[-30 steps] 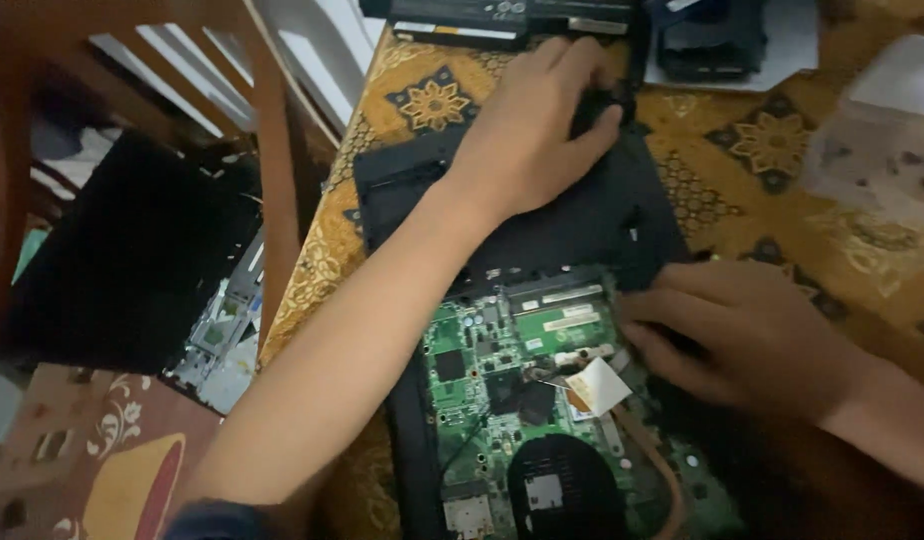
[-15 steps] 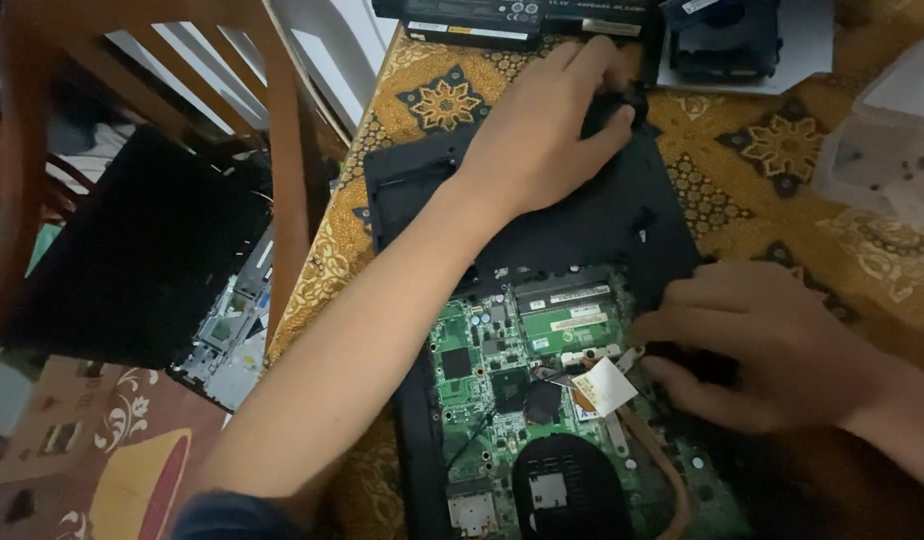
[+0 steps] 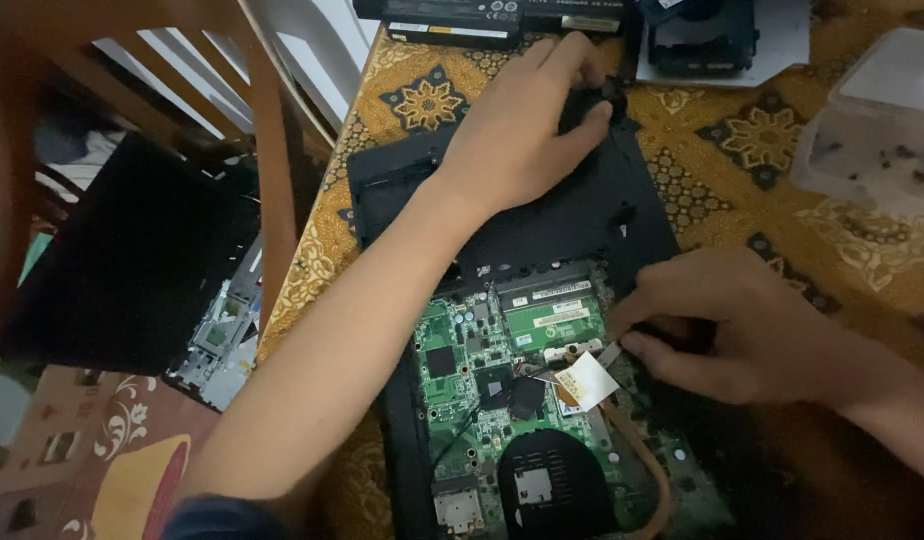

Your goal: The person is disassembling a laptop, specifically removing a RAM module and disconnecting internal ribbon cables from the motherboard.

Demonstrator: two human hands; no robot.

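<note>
An opened black laptop base (image 3: 582, 220) lies on a patterned yellow tablecloth, its green circuit board (image 3: 502, 400) bare. My left hand (image 3: 522, 135) reaches across and grips the far right corner of the black casing with fingers curled around it. My right hand (image 3: 732, 325) rests at the right edge of the board, fingertips pinching something small and dark beside a white label tab (image 3: 587, 382); what it pinches is hidden. A round black fan (image 3: 547, 485) sits at the board's near end.
A battery pack (image 3: 462, 15) and a black drive part (image 3: 702, 35) lie at the table's far edge. A clear plastic box (image 3: 877, 120) with small screws stands at the right. A wooden chair (image 3: 267, 160) and a dark panel (image 3: 122, 260) sit left of the table.
The view has shifted slightly. My left hand stays on the casing's far corner. My right hand has slid a little along the board's right edge, fingers closing tighter.
</note>
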